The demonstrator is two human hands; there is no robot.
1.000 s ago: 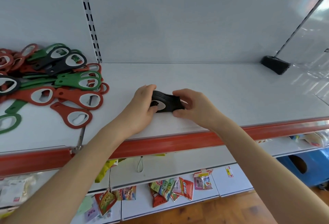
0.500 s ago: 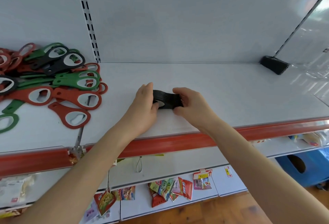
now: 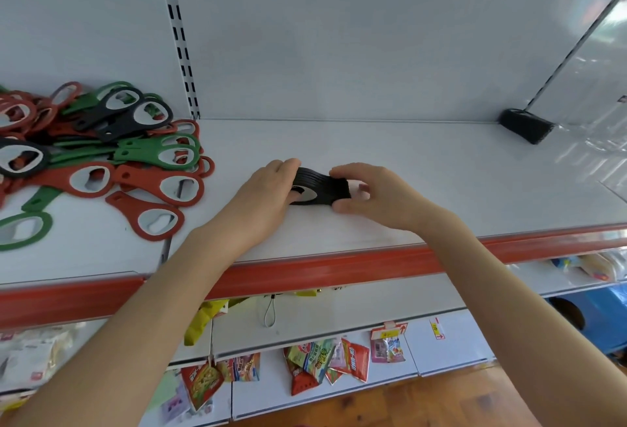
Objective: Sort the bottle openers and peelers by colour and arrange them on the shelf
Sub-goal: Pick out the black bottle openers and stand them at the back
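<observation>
A stack of black bottle openers [image 3: 322,186] lies on the white shelf [image 3: 424,172] near its middle. My left hand [image 3: 268,196] grips the stack's left end, fingers curled over it. My right hand [image 3: 376,194] pinches the right end between thumb and fingers. On the shelf's left lies a mixed pile of red, green and black bottle openers [image 3: 101,155]. A single red opener [image 3: 146,216] sits at the pile's near edge, and a green one [image 3: 23,230] lies at the far left.
A black block [image 3: 524,124] stands at the back right corner beside a clear divider. The shelf has a red front strip [image 3: 339,267]. Lower shelves hold snack packets [image 3: 325,365]. A slotted upright [image 3: 178,33] runs up the back wall.
Both hands have pushed the black stack a little farther back on the shelf, keeping their hold on its ends. The mixed pile has not moved.
</observation>
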